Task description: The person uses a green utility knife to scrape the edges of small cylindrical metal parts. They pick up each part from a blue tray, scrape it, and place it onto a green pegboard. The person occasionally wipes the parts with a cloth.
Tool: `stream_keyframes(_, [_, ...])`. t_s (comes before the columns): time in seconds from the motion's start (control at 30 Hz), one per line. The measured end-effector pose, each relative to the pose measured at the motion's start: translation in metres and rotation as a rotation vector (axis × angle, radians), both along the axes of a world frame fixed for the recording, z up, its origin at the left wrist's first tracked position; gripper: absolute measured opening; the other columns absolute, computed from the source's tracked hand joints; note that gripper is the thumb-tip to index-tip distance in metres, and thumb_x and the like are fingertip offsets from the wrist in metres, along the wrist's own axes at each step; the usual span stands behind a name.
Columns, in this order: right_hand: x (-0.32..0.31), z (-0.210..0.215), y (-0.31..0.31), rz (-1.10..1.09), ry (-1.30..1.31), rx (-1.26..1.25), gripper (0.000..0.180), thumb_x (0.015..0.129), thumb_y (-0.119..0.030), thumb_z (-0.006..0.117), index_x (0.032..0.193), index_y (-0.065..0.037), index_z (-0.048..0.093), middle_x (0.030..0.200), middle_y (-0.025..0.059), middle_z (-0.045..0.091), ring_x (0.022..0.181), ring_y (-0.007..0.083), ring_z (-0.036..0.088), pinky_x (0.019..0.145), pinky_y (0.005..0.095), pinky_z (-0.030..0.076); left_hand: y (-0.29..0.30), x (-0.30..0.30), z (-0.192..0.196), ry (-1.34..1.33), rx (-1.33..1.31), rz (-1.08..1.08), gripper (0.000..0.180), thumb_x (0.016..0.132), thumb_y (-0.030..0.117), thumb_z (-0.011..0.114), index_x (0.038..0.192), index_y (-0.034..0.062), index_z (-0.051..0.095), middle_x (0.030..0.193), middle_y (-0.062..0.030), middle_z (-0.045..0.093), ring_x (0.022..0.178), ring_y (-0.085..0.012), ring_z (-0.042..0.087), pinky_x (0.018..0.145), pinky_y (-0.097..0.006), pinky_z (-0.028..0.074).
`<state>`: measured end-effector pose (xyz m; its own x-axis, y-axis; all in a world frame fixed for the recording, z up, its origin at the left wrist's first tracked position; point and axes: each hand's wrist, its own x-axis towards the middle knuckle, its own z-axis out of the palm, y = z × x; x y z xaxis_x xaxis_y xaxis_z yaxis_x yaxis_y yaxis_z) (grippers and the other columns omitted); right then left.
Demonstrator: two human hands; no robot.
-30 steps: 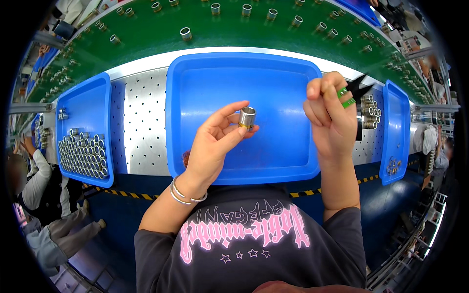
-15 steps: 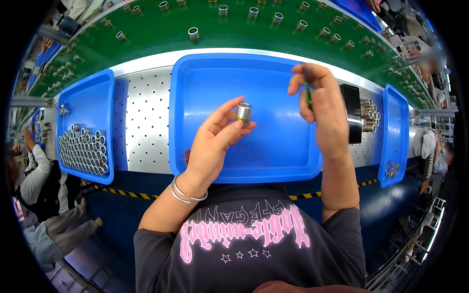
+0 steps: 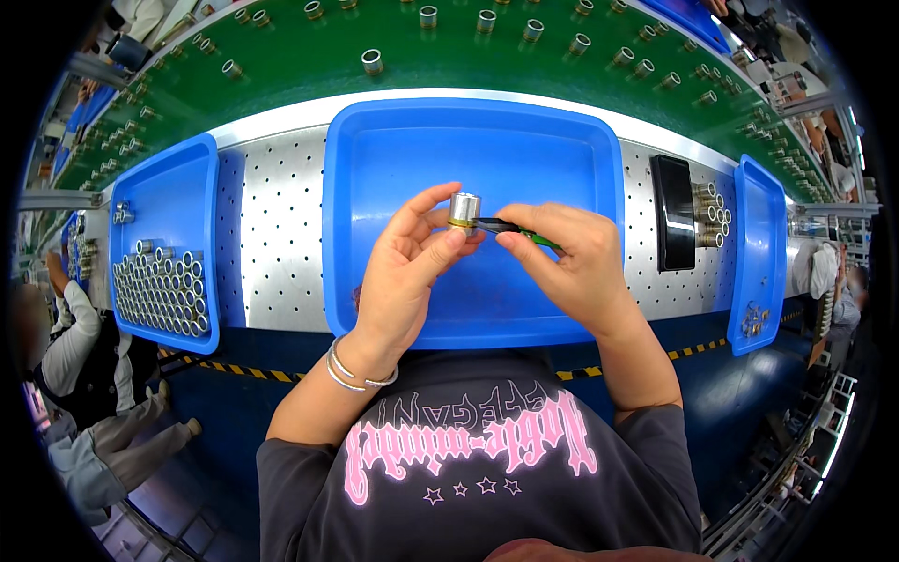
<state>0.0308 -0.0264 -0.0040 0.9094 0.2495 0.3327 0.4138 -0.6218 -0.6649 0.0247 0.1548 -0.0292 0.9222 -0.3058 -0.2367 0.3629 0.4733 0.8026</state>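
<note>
My left hand (image 3: 405,258) pinches a short silver metal sleeve (image 3: 464,208) between thumb and fingers, upright, with a yellowish band round its lower end. From the right, my right hand (image 3: 576,267) grips small green-handled pliers (image 3: 517,229) with dark, tapered jaws. Their tip touches the sleeve's side near the yellowish band. What exactly the jaws bite on is too small to tell. Both hands are above a large blue tray (image 3: 613,187).
On the left, another blue tray (image 3: 213,244) holds rows of metal sleeves. A black flat device (image 3: 674,214) lies right of the middle tray, beside several standing sleeves (image 3: 714,215). A narrow blue tray (image 3: 749,262) holds small bits. Beyond, a green conveyor (image 3: 309,56) carries scattered sleeves.
My right hand has come down and left from the tray's far right, bringing the pliers' tip against the sleeve. My left hand keeps its hold almost unmoved.
</note>
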Motion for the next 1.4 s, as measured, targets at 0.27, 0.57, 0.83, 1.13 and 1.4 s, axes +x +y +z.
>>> stream_keyframes(0.27, [-0.003, 0.001, -0.001, 0.003, 0.020, 0.000, 0.012, 0.076, -0.018, 0.068, 0.084, -0.009, 0.067, 0.064, 0.0048, 0.062, 0.050, 0.0186, 0.056, 0.043, 0.0283, 0.039, -0.001, -0.002, -0.001, -0.044, 0.034, 0.003, 0.045, 0.086, 0.010, 0.060, 0.128, 0.0032, 0.043, 0.108, -0.0094, 0.057, 0.097, -0.0168, 0.058, 0.087, -0.029, 0.047])
stream_keyframes(0.57, [-0.004, -0.002, -0.002, -0.001, 0.016, 0.013, 0.012, 0.077, -0.018, 0.068, 0.083, -0.008, 0.067, 0.063, 0.0043, 0.061, 0.049, 0.0179, 0.055, 0.042, 0.0284, 0.038, -0.002, -0.004, -0.001, -0.020, 0.013, 0.021, 0.043, 0.084, 0.006, 0.062, 0.124, 0.0011, 0.047, 0.106, -0.0110, 0.058, 0.097, -0.0181, 0.059, 0.087, -0.029, 0.047])
stream_keyframes(0.83, [-0.004, -0.004, 0.003, -0.001, 0.092, 0.179, 0.017, 0.074, -0.014, 0.070, 0.089, -0.007, 0.065, 0.072, 0.0071, 0.063, 0.057, 0.0210, 0.060, 0.049, 0.0271, 0.045, -0.003, -0.003, 0.000, 0.019, -0.009, 0.022, 0.039, 0.088, 0.008, 0.056, 0.125, 0.0019, 0.046, 0.109, -0.0102, 0.056, 0.098, -0.0176, 0.058, 0.087, -0.029, 0.047])
stream_keyframes(1.13, [-0.002, -0.005, 0.006, 0.067, 0.105, 0.189, 0.020, 0.067, 0.001, 0.066, 0.086, -0.003, 0.062, 0.080, 0.0081, 0.062, 0.071, 0.0216, 0.062, 0.060, 0.0278, 0.048, -0.003, -0.003, -0.003, -0.013, 0.029, 0.014, 0.043, 0.087, 0.009, 0.056, 0.128, 0.0035, 0.043, 0.109, -0.0104, 0.056, 0.096, -0.0157, 0.059, 0.085, -0.027, 0.048])
stream_keyframes(1.4, [0.000, -0.008, 0.007, 0.002, 0.148, 0.485, 0.018, 0.070, 0.007, 0.064, 0.087, -0.001, 0.061, 0.089, 0.0088, 0.063, 0.076, 0.0159, 0.061, 0.062, 0.0260, 0.047, -0.002, -0.001, -0.002, 0.104, -0.140, -0.054, 0.043, 0.089, 0.011, 0.055, 0.129, 0.0036, 0.041, 0.111, -0.0115, 0.057, 0.098, -0.0189, 0.059, 0.088, -0.030, 0.047])
